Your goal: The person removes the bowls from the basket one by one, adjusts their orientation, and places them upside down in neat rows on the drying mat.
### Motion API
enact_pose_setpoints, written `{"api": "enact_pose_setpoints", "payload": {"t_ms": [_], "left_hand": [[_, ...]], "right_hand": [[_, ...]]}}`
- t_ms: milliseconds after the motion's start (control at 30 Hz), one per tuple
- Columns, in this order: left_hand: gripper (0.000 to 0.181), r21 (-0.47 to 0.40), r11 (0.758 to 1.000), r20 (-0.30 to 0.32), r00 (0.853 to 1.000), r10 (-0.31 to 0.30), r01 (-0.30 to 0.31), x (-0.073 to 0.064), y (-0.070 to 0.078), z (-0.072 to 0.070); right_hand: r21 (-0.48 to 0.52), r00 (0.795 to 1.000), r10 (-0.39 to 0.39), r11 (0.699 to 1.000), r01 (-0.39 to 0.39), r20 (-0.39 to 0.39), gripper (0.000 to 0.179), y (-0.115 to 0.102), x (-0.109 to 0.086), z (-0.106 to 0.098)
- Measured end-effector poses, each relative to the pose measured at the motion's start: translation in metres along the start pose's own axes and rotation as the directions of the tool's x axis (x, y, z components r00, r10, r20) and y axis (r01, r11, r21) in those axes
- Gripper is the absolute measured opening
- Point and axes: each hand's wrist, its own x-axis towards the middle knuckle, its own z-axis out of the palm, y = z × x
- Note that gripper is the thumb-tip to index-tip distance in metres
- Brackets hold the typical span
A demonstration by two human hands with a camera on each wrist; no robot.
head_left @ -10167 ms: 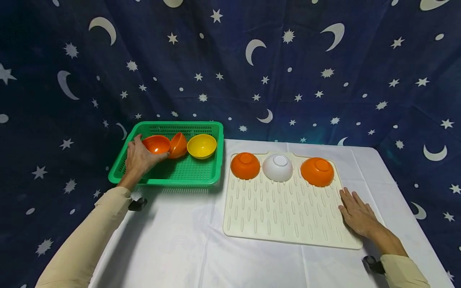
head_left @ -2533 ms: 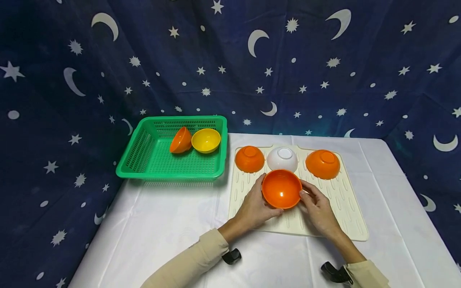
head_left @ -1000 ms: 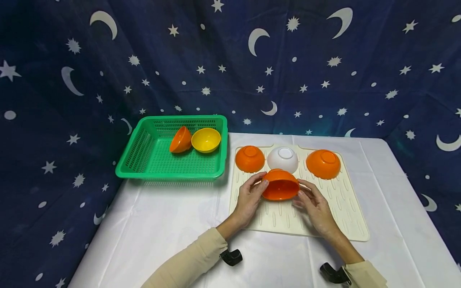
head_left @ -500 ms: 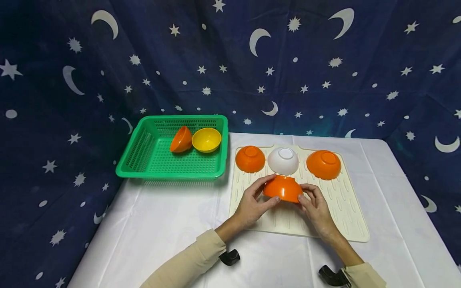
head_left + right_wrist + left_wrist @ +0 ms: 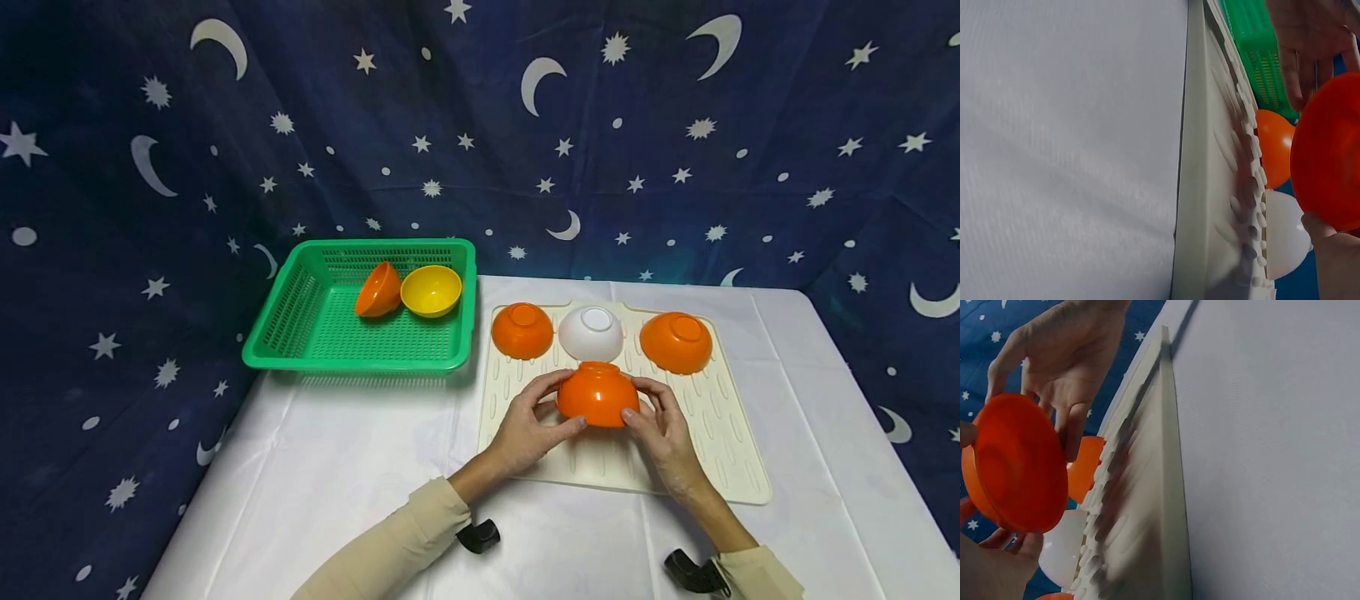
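Observation:
Upside down over the cream drying mat (image 5: 577,467), a glossy orange bowl (image 5: 597,404) is held between both hands. My left hand (image 5: 525,429) grips its left side, thumb in front and fingers behind. On the opposite side my right hand (image 5: 667,442) pinches it near the rim. The left wrist view looks into the hollow of the bowl (image 5: 1022,465), which is raised off the mat. Behind it, overturned on the mat, stand an orange bowl (image 5: 522,332), a white bowl (image 5: 591,335) and another orange bowl (image 5: 677,343).
At the left, a green basket (image 5: 360,365) contains a tilted orange bowl (image 5: 378,290) and an upright yellow bowl (image 5: 431,292). Everything stands on a white-clothed table (image 5: 360,467). A dark blue star-and-moon curtain (image 5: 480,108) hangs behind.
The left hand took the orange bowl from the basket to the mat, where the right hand joined it. Since then, the bowl has been turned from mouth up to base up.

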Motion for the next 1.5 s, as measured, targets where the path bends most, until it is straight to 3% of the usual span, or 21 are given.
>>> {"api": "enact_pose_setpoints", "payload": {"t_ms": [133, 567, 667, 833, 1233, 1500], "left_hand": [[0.066, -0.028, 1.0, -0.029, 1.0, -0.007, 0.006, 0.002, -0.002, 0.004], [0.062, 0.117, 0.989, -0.027, 0.996, 0.09, -0.086, 0.005, -0.011, 0.014], [0.06, 0.198, 0.974, -0.02, 0.993, 0.114, -0.107, 0.005, -0.014, 0.016], [0.062, 0.354, 0.927, -0.017, 0.99, 0.137, -0.122, 0.005, -0.018, 0.02], [0.062, 0.438, 0.897, 0.032, 0.999, 0.043, -0.053, 0.015, -0.022, 0.05], [0.062, 0.493, 0.869, 0.043, 0.999, 0.005, -0.026, 0.023, -0.027, 0.081]], "right_hand": [[-0.027, 0.999, -0.02, 0.999, 0.021, 0.038, 0.049, 0.002, -0.001, -0.004], [-0.238, 0.989, 0.014, 0.971, 0.021, 0.144, 0.055, 0.007, -0.003, -0.016], [-0.282, 0.989, 0.009, 0.959, 0.034, 0.147, 0.057, 0.007, -0.003, -0.019], [-0.323, 0.987, 0.03, 0.946, 0.023, 0.158, 0.06, 0.007, -0.001, -0.023], [-0.413, 0.986, 0.081, 0.911, -0.013, 0.147, 0.065, 0.006, -0.01, -0.049], [-0.443, 0.988, 0.034, 0.896, 0.037, 0.152, 0.069, 0.006, -0.019, -0.069]]}}
